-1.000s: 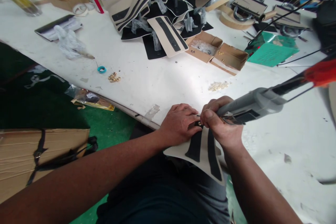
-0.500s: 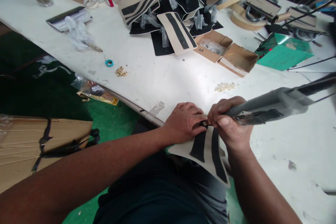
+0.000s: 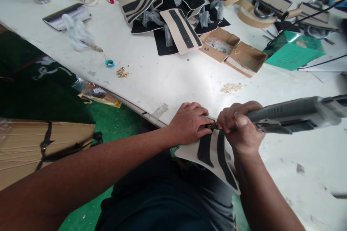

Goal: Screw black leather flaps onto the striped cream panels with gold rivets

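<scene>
A beige panel with black strips [image 3: 187, 152] lies at the table's front edge and juts out over my lap. My left hand [image 3: 188, 122] grips its far end, fingers curled over the top and thumb toward me. In my right hand [image 3: 241, 126] is a grey electric screwdriver [image 3: 287, 113], held near its nose and lying almost level. Its tip meets a small dark part on the panel beside my left fingertips; whether a screw sits there is hidden. Small pale-gold pieces [image 3: 231, 87] are scattered beyond my right hand.
A pile of similar panels [image 3: 180, 30] with plastic-wrapped parts lies at the back. Small cardboard boxes [image 3: 245, 59], a green box [image 3: 295, 50] and tape rolls [image 3: 256, 14] stand to the right. Gold hardware [image 3: 122, 72] and a blue ring [image 3: 110, 63] lie left.
My right hand and the screwdriver have shifted slightly right, and the tool lies more level. The tip now shows between my hands. My left hand stays on the panel.
</scene>
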`<move>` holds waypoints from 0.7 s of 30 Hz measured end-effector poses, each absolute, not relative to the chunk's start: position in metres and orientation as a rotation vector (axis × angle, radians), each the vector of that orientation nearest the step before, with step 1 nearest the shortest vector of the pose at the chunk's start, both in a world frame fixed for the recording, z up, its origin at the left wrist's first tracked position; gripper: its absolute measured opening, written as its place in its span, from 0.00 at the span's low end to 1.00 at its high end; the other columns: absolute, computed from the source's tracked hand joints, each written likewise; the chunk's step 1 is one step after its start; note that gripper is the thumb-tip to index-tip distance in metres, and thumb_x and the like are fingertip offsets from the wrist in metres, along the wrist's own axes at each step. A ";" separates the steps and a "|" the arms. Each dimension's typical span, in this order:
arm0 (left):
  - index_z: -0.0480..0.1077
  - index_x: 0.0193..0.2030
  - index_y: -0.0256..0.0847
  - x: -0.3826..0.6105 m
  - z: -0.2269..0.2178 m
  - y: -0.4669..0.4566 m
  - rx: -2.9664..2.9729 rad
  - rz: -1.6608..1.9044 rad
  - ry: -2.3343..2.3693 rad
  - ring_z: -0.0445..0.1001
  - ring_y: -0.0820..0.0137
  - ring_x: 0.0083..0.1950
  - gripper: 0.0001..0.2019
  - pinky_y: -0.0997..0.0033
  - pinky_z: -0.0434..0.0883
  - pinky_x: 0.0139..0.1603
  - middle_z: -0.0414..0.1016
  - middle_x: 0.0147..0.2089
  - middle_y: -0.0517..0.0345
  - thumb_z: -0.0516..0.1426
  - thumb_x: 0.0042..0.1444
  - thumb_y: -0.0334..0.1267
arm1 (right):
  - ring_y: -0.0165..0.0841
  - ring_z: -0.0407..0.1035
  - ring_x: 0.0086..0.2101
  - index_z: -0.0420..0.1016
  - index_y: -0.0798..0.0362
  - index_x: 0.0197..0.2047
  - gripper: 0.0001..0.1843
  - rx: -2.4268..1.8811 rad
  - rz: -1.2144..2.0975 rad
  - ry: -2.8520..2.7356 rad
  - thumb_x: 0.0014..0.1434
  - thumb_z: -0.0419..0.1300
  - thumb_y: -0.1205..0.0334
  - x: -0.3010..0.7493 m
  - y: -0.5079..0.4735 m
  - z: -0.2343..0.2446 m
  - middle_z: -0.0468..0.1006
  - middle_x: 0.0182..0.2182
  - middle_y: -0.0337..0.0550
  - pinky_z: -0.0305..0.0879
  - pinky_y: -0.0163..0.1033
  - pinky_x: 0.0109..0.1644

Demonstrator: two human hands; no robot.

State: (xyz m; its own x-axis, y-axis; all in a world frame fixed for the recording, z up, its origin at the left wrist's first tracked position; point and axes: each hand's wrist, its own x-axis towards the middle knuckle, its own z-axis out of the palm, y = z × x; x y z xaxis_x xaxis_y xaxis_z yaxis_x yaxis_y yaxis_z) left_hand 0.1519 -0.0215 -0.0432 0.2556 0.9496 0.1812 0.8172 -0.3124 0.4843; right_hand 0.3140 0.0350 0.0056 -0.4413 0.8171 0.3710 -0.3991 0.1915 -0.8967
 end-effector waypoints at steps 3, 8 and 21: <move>0.79 0.54 0.59 0.152 -0.044 -0.022 2.233 0.636 1.639 0.68 0.57 0.66 0.14 0.49 0.63 0.65 0.79 0.61 0.61 0.61 0.66 0.55 | 0.22 0.61 0.19 0.63 0.53 0.31 0.19 -0.430 1.479 -1.422 0.63 0.69 0.57 0.314 0.035 0.006 0.64 0.21 0.31 0.63 0.33 0.24; 0.80 0.55 0.59 0.153 -0.044 -0.022 2.230 0.646 1.637 0.68 0.57 0.67 0.15 0.49 0.63 0.65 0.79 0.61 0.62 0.61 0.65 0.55 | 0.23 0.61 0.19 0.64 0.52 0.32 0.19 -0.422 1.469 -1.431 0.63 0.70 0.56 0.315 0.033 0.006 0.64 0.21 0.31 0.63 0.34 0.24; 0.79 0.56 0.59 0.154 -0.042 -0.027 2.176 0.677 1.638 0.70 0.60 0.64 0.14 0.49 0.65 0.65 0.79 0.59 0.63 0.63 0.65 0.52 | 0.25 0.66 0.24 0.68 0.53 0.44 0.31 -0.526 1.444 -1.229 0.57 0.72 0.35 0.318 0.036 -0.003 0.69 0.27 0.34 0.68 0.35 0.30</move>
